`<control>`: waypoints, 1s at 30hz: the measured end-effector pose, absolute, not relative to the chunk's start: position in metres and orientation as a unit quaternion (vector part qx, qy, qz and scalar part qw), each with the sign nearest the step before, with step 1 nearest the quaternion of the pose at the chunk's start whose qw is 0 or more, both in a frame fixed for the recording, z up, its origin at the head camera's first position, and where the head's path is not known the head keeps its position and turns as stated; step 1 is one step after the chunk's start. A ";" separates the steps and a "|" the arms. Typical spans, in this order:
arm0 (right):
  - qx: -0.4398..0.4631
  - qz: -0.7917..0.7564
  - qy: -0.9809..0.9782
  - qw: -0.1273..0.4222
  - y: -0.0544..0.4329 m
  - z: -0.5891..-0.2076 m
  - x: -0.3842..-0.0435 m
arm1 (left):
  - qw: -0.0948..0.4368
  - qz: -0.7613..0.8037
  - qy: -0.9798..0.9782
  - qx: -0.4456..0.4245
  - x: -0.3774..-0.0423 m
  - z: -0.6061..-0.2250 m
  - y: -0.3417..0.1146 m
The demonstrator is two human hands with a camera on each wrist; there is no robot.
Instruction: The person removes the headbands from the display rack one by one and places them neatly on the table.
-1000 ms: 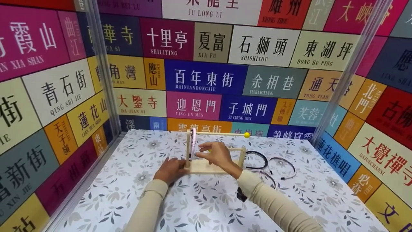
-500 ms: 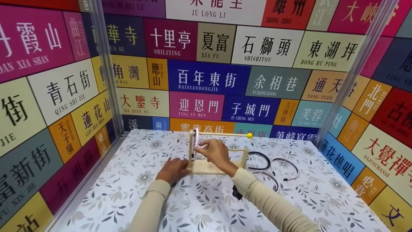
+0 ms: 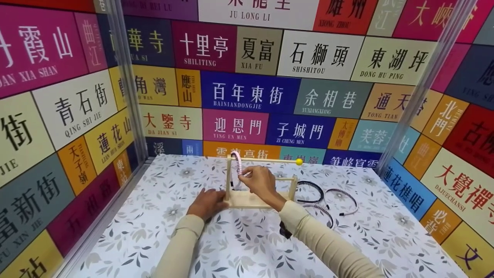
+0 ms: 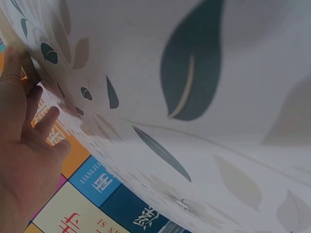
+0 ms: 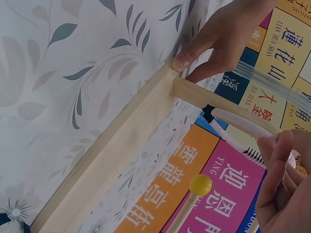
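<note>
A light wooden stand with two posts and two horizontal rods is on the table. A pink toothed headband with black tips hangs over its upper rod by the left post. My right hand pinches one side of that headband between thumb and fingers. In the right wrist view, the right hand covers part of the headband. My left hand holds the left end of the stand's base, thumb at the front edge. The left wrist view shows the left hand with some fingers spread off the wood.
Right of the stand lie several more headbands: a black one, a pale one and a dark one partly behind the right sleeve. A yellow ball caps the upper rod. Walls covered in signs stand around the flowered table.
My right hand has come to the headband and now pinches it. The headband's near side has swung right, away from the left post. The left hand stays at the base.
</note>
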State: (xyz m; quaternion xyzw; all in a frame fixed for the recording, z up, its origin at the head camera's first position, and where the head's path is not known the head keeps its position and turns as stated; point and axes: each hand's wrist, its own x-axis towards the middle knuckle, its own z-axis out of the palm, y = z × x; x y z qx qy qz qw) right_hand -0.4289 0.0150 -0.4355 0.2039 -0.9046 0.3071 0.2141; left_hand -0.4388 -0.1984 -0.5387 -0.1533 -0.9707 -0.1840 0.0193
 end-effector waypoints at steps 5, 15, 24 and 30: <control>0.197 0.311 -0.905 0.214 0.021 -0.433 -0.430 | 0.003 -0.188 -0.972 -0.140 -0.443 -0.541 -0.197; 0.180 0.320 -0.902 0.230 0.037 -0.424 -0.431 | -0.009 -0.202 -0.972 -0.122 -0.447 -0.545 -0.198; 0.174 0.342 -0.894 0.230 0.056 -0.416 -0.428 | -0.004 -0.211 -0.971 -0.112 -0.448 -0.544 -0.198; 0.160 0.341 -0.897 0.232 0.069 -0.416 -0.428 | -0.001 -0.219 -0.969 -0.117 -0.447 -0.547 -0.197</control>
